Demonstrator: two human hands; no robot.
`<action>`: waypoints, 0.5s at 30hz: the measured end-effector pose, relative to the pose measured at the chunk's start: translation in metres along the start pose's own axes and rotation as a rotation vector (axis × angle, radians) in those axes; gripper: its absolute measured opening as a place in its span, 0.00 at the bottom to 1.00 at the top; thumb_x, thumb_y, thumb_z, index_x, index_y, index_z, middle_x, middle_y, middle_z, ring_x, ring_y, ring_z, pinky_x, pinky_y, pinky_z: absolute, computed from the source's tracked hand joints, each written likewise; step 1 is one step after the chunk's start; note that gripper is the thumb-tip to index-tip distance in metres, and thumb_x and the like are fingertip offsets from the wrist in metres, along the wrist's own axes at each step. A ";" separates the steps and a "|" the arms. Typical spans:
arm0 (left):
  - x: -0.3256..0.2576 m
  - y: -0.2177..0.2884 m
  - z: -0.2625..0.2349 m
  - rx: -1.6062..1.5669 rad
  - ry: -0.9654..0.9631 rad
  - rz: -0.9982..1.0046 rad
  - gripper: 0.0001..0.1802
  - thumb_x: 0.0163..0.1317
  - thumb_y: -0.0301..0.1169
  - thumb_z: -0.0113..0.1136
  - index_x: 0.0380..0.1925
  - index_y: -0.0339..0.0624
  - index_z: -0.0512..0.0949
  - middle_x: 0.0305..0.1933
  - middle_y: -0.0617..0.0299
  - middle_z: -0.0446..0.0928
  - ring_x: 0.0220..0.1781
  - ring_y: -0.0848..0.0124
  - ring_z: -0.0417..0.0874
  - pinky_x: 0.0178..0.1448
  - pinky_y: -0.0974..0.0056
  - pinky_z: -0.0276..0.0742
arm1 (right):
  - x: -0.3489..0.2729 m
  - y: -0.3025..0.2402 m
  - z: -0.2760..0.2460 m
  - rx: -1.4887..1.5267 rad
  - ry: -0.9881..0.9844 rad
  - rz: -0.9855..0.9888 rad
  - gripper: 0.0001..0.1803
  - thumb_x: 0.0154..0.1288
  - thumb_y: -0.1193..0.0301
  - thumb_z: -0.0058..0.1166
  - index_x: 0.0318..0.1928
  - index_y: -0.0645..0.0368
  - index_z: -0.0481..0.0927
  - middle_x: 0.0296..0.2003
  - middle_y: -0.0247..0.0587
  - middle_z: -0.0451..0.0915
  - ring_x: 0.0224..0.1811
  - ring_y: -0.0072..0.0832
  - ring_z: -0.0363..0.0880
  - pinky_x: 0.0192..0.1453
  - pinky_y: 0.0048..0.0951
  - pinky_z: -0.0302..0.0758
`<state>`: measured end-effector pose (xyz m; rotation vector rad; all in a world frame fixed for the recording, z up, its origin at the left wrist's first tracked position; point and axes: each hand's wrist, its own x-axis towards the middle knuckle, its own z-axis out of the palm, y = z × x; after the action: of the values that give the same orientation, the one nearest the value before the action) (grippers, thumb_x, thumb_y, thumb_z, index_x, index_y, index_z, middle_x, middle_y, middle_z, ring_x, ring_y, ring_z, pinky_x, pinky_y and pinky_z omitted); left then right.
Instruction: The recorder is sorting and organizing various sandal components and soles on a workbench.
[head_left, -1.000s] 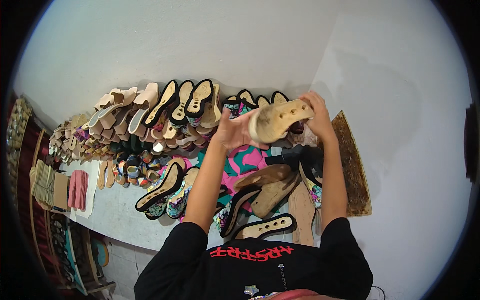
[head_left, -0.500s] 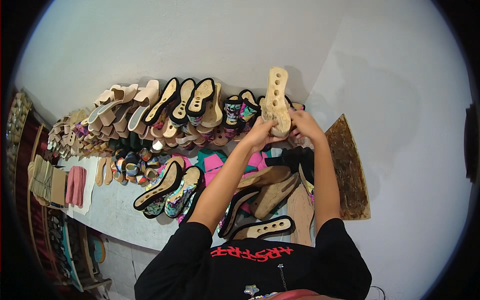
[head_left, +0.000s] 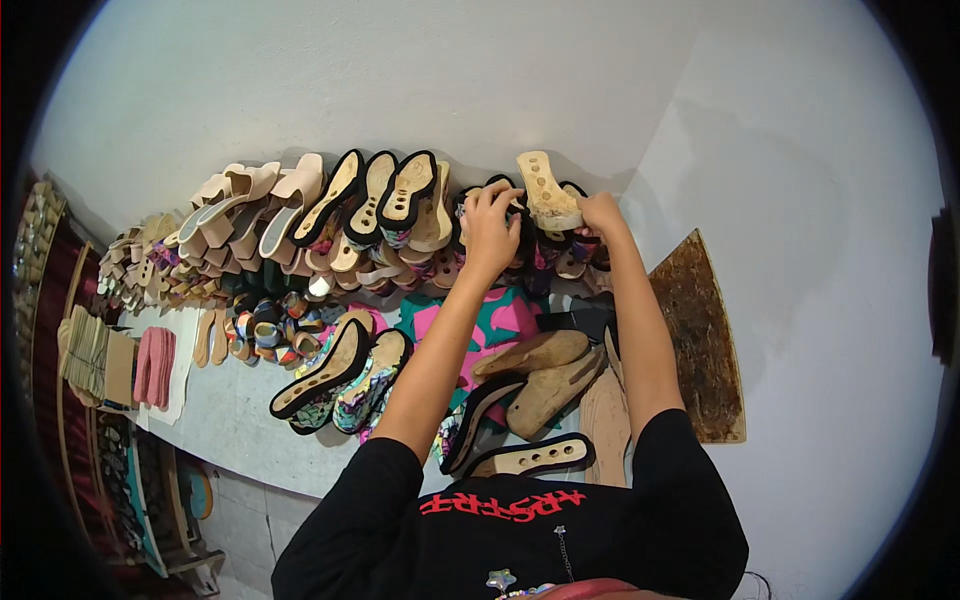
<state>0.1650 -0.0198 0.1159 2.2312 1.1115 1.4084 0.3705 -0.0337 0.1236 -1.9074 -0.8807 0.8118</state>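
Observation:
Both my hands reach to the far row of shoe soles leaning against the white wall. My right hand [head_left: 601,212] and my left hand [head_left: 491,226] hold a tan wedge sole with holes [head_left: 546,188], setting it among black-edged soles [head_left: 375,195] at the row's right end. Close to my body lie a black-rimmed tan sole [head_left: 530,457], plain wooden wedges [head_left: 545,375] and patterned soles [head_left: 345,380] on the worktable [head_left: 225,400].
Pale sandal soles [head_left: 250,205] fill the row's left part. Pink insoles [head_left: 152,365] and a stack of beige sheets [head_left: 88,350] lie at the table's left. A brown board [head_left: 700,340] leans at the right. Shelves run along the left edge.
My hands have carried the tan wedge sole from in front of me up and away to the far row by the wall, turning it from lying across to standing on end.

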 end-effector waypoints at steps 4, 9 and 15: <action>-0.001 -0.016 0.006 0.213 -0.077 0.151 0.19 0.45 0.30 0.63 0.40 0.54 0.76 0.47 0.65 0.71 0.55 0.63 0.66 0.56 0.46 0.55 | 0.016 0.004 0.000 0.089 -0.078 0.093 0.11 0.55 0.79 0.38 0.25 0.78 0.69 0.16 0.55 0.72 0.13 0.39 0.76 0.10 0.31 0.69; 0.004 -0.030 0.005 0.246 -0.110 0.177 0.16 0.42 0.32 0.66 0.35 0.56 0.78 0.44 0.70 0.71 0.54 0.67 0.66 0.57 0.44 0.54 | 0.024 0.018 0.004 0.110 -0.022 0.170 0.09 0.55 0.81 0.39 0.25 0.78 0.68 0.16 0.57 0.71 0.12 0.39 0.74 0.09 0.34 0.68; 0.000 -0.032 0.009 0.269 -0.054 0.183 0.17 0.42 0.33 0.66 0.35 0.57 0.77 0.44 0.72 0.71 0.54 0.67 0.66 0.54 0.49 0.53 | 0.024 0.009 0.023 0.076 -0.002 0.137 0.10 0.59 0.75 0.42 0.30 0.74 0.69 0.18 0.53 0.73 0.12 0.32 0.71 0.10 0.29 0.64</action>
<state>0.1585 0.0029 0.0929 2.6017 1.1647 1.3222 0.3675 -0.0073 0.1009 -1.9164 -0.7160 0.9158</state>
